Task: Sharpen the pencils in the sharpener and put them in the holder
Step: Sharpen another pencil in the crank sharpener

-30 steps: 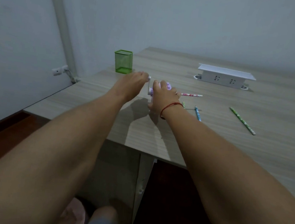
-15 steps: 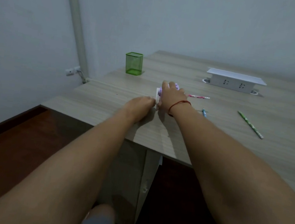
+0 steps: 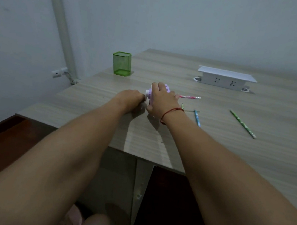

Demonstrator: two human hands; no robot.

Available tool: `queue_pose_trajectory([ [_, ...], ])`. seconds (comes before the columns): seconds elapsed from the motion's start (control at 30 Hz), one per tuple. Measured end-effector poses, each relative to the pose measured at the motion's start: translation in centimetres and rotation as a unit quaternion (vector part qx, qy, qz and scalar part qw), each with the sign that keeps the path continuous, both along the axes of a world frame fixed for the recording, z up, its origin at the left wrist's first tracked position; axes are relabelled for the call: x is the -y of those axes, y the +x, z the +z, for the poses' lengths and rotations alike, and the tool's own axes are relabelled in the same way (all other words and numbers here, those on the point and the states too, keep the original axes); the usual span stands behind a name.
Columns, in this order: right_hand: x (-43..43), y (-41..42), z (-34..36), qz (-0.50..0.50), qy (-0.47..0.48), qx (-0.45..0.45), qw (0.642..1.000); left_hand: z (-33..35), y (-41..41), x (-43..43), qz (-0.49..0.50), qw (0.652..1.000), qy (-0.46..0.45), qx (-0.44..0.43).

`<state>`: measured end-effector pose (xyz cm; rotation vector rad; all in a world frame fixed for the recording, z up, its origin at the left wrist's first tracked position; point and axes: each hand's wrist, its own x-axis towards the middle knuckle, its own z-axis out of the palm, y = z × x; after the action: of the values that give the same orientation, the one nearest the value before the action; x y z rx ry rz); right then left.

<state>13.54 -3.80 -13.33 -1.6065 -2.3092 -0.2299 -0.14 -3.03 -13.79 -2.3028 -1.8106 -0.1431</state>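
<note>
A small purple and white sharpener (image 3: 149, 93) stands on the wooden desk (image 3: 215, 138), mostly hidden under my right hand (image 3: 161, 100), which is clamped over its top. A pink patterned pencil (image 3: 190, 97) sticks out of its right side, lying level. My left hand (image 3: 131, 99) is closed at the sharpener's left end, where the crank is; the crank itself is hidden by my fingers. A blue pencil (image 3: 197, 118) and a green pencil (image 3: 242, 126) lie loose to the right. The green mesh holder (image 3: 121, 63) stands at the far left, with nothing visible inside.
A white power socket box (image 3: 225, 78) sits at the back right of the desk. The desk's left and near edges run close to my forearms. A wall pipe (image 3: 61, 24) and a wall outlet (image 3: 57, 73) are off to the left. Another short green pencil tip (image 3: 182, 106) shows beside my right wrist.
My left hand has dropped from the upper side of the sharpener's left end to low beside it, as in a crank turn. The right hand stays on the sharpener. The camera view has shifted.
</note>
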Motion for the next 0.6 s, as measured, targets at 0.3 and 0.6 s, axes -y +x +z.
queue_pose_trajectory([
  [0.3,0.5,-0.9,0.7,-0.044,-0.052,-0.021,0.997,1.9,-0.5,-1.7,-0.027,0.992,0.121,-0.019],
  [0.6,-0.3,-1.5,0.8,-0.068,-0.055,-0.018,0.996,2.3,-0.5,3.6,-0.096,0.973,0.203,0.056],
])
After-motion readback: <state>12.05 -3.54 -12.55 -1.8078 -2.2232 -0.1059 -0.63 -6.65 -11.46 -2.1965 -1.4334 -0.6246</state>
